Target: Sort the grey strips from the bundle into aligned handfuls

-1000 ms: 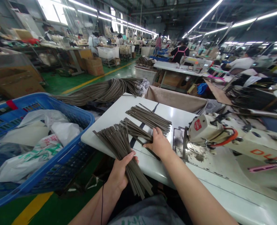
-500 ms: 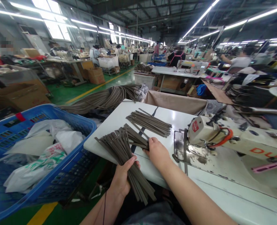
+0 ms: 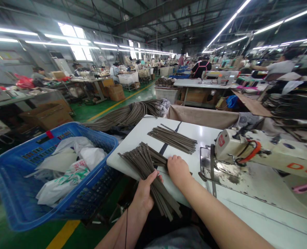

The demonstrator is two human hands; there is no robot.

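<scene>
My left hand (image 3: pixel 146 193) is closed around a thick bundle of grey-brown fabric straps (image 3: pixel 137 159), fanned out at the far end, by the table's front edge. My right hand (image 3: pixel 178 170) has its fingers curled over a smaller group of the same straps (image 3: pixel 155 156) lying on the white table (image 3: pixel 127 138), partly behind the held bundle. Its palm side and fingertips are hidden. Farther back on the table rests another pile of straps (image 3: pixel 172 139), laid side by side across a dark band.
A white sewing machine (image 3: pixel 267 152) stands on the right, with a strap (image 3: pixel 212 169) by its needle plate. To the left is a blue plastic basket (image 3: pixel 10 193) holding plastic bags. Long grey-brown strips (image 3: pixel 132 112) lie heaped behind the table. Other people work in the background.
My right hand has closed more over the smaller group of straps, and a single strap that stuck up by its fingers no longer shows. The camera view has shifted slightly left and up.
</scene>
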